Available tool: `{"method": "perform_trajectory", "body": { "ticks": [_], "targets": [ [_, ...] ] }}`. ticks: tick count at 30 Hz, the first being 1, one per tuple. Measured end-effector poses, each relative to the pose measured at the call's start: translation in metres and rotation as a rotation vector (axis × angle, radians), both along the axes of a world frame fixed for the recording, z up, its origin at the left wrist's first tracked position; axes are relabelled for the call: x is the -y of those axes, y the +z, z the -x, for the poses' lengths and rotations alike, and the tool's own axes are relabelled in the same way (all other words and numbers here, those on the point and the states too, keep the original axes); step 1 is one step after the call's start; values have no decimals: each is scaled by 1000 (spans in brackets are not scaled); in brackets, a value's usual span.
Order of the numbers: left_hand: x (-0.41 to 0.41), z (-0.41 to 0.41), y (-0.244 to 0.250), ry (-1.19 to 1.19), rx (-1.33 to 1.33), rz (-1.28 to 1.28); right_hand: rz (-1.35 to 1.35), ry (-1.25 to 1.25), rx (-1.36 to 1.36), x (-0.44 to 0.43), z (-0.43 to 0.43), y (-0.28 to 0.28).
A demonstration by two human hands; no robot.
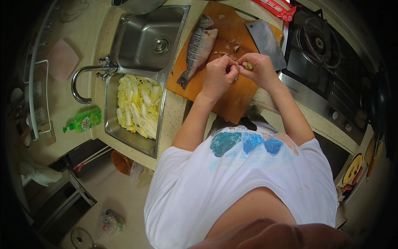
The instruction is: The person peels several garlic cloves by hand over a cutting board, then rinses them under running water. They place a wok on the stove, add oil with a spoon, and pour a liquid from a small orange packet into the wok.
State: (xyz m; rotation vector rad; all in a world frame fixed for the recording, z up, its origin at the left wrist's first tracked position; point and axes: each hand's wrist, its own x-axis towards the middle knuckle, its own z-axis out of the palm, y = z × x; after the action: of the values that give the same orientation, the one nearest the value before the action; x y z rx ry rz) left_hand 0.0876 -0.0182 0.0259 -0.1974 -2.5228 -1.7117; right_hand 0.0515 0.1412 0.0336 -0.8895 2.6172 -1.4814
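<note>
Over a wooden cutting board [231,102], my left hand [218,76] and my right hand [258,69] meet at the fingertips. They pinch a small garlic clove [237,64] between them, mostly covered by the fingers. Several peeled garlic cloves [248,65] are tucked in my right palm. Bits of garlic skin [229,56] and an unpeeled clove [236,48] lie on the board just beyond my hands. A whole scored fish [199,46] rests on the board's left side, tail towards me. Beyond my right hand lies a cleaver [266,42], its blade flat across the board's right edge.
To the left is a double steel sink [141,40], the nearer basin holding cabbage leaves [140,96] and enoki mushrooms [144,119]. A curved faucet [76,82] and a green soap bottle [87,119] stand beside it. The gas stove [323,65] is at right, near a red package [276,9].
</note>
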Motion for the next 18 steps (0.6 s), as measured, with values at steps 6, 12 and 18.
{"method": "perform_trajectory", "body": {
  "ticks": [6,12,18],
  "targets": [
    [1,2,-5,-3,-82,142,-27,7,30,0,-1,0],
    [15,6,7,-176,486,-388,72,64,296,-7,-1,0],
    [27,9,-2,-212,676,-817,424,28,754,-4,-5,-7]
  ]
}}
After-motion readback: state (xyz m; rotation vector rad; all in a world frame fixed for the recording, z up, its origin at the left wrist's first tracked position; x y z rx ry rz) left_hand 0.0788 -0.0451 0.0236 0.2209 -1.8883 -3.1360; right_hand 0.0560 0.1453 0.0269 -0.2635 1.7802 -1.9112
